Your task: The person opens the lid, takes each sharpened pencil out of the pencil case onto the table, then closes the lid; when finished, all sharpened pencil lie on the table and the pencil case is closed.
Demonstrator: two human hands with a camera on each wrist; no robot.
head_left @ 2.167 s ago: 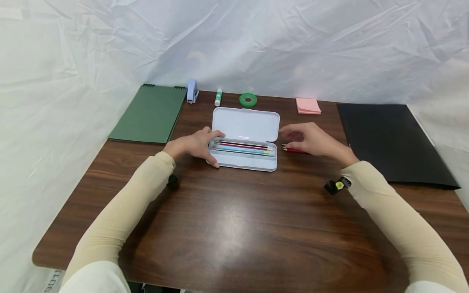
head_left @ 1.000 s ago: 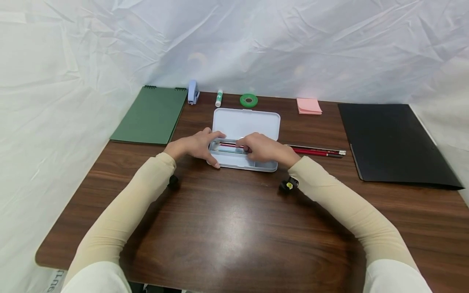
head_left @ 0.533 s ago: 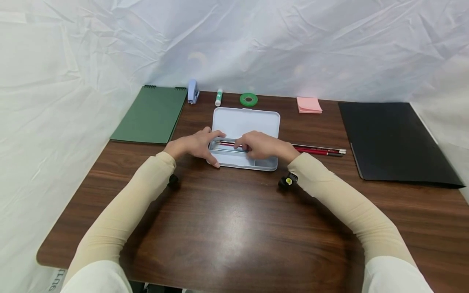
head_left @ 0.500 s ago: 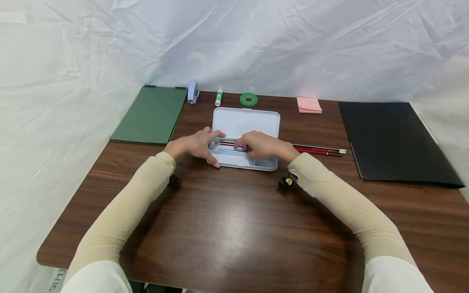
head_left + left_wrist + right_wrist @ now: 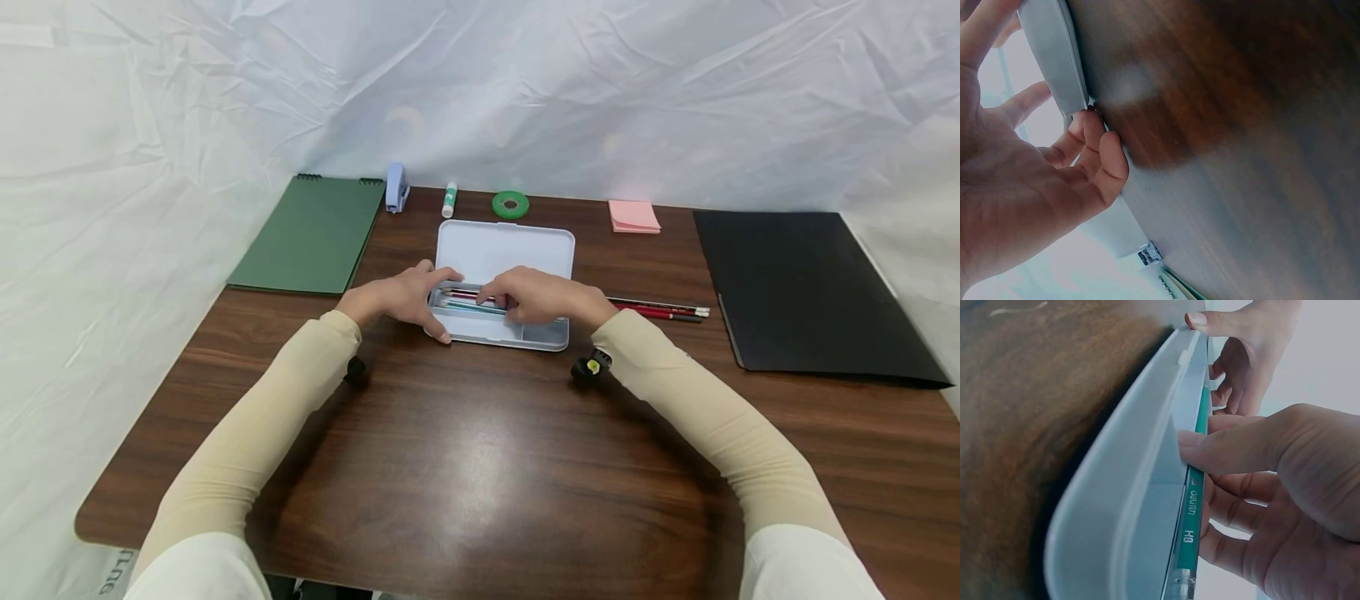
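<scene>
We take the open pencil case point(image 5: 501, 287) as our landmark, lying on the brown counter point(image 5: 480, 467) with its lid folded back flat; our left hand point(image 5: 401, 297) holds the case's left end, thumb on the near corner and fingers curved over the far rim, and the left wrist view shows the fingertips point(image 5: 1094, 134) pressed against the grey case wall point(image 5: 1054, 56); our right hand point(image 5: 536, 297) reaches into the case tray from the right, its fingers curled round a teal pencil point(image 5: 1192, 506) (marked HB, as the right wrist view shows) that lies along the tray beside the near wall point(image 5: 1129, 506); other pencils point(image 5: 461, 295) lie in the tray between the two hands; just right of the case, a few red and dark pencils point(image 5: 660, 310) lie on the counter; behind the case stand a green tape roll point(image 5: 510, 203), a glue stick point(image 5: 448, 200) and a blue stapler point(image 5: 396, 187); a green notebook point(image 5: 311, 235) lies to the left of the case, pink sticky notes point(image 5: 633, 216) behind and to its right, and a black folder point(image 5: 802, 292) well to the right.
</scene>
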